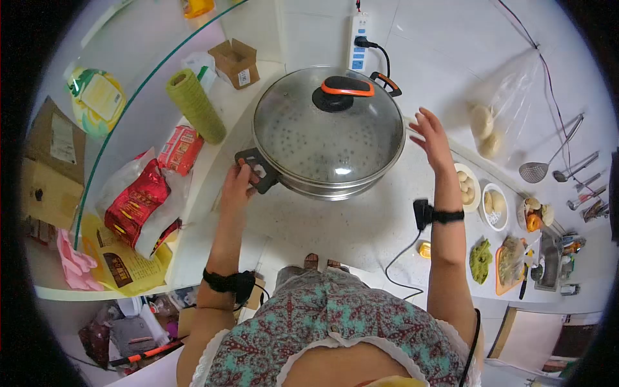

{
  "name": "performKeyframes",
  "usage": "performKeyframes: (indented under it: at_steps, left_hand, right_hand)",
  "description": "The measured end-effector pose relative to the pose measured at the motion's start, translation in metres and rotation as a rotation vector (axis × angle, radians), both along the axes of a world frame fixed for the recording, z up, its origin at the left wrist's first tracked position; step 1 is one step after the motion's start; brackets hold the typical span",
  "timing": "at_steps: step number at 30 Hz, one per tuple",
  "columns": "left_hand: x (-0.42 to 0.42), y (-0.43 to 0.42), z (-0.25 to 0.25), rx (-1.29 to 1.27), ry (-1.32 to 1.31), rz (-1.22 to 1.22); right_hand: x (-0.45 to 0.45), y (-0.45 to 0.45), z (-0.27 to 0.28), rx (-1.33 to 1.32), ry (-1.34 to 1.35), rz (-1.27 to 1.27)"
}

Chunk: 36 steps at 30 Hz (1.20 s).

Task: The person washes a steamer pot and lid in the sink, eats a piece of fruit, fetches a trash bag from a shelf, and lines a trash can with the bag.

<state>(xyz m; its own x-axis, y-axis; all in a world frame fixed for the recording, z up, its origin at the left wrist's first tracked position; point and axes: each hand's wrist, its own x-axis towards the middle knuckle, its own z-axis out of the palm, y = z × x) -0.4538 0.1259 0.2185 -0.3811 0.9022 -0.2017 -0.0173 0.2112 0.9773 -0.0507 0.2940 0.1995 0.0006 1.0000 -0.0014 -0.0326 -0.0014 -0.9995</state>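
Steamer [335, 191], round steel, glass-lidded: our left hand [237, 182] pinches its plastic handle [260, 170] at eight o'clock; right hand [434, 143] hovers, spread, at three.

Bright, fairly even light fills the view; a small white glare sits on the glass lid [316, 138], and soft shadow falls on the worktop [309, 226]. Fisheye distortion bends the edges into black corners.
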Motion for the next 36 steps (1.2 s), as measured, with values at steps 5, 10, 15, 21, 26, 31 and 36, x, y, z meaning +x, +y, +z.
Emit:
performKeyframes:
  at_steps: [5,10,15,21,26,31,36]
  left_hand:
    - [0.032,0.004,0.001,0.085,-0.13,0.063]
    - [0.033,0.01,-0.001,0.217,-0.118,0.076]
    - [0.037,0.008,0.001,0.149,-0.045,0.174]
    - [0.02,0.029,0.029,0.232,-0.059,0.143]
    - [0.022,0.054,0.102,0.306,-0.043,0.162]
    - [0.014,0.067,0.142,0.427,-0.112,-0.024]
    - [0.005,0.073,0.129,0.418,-0.147,-0.111]
  right_hand:
    - [-0.015,0.065,0.0,-0.032,-0.037,-0.02]
    - [-0.021,0.108,-0.015,-0.277,0.235,0.205]
    - [-0.005,0.155,-0.05,-0.276,0.37,0.429]
    - [-0.006,0.14,0.0,-0.132,0.262,0.328]
    - [0.019,0.144,0.07,-0.021,0.333,0.317]
    - [0.029,0.09,0.14,0.08,0.383,0.255]
    - [0.037,0.064,0.125,0.043,0.325,0.25]
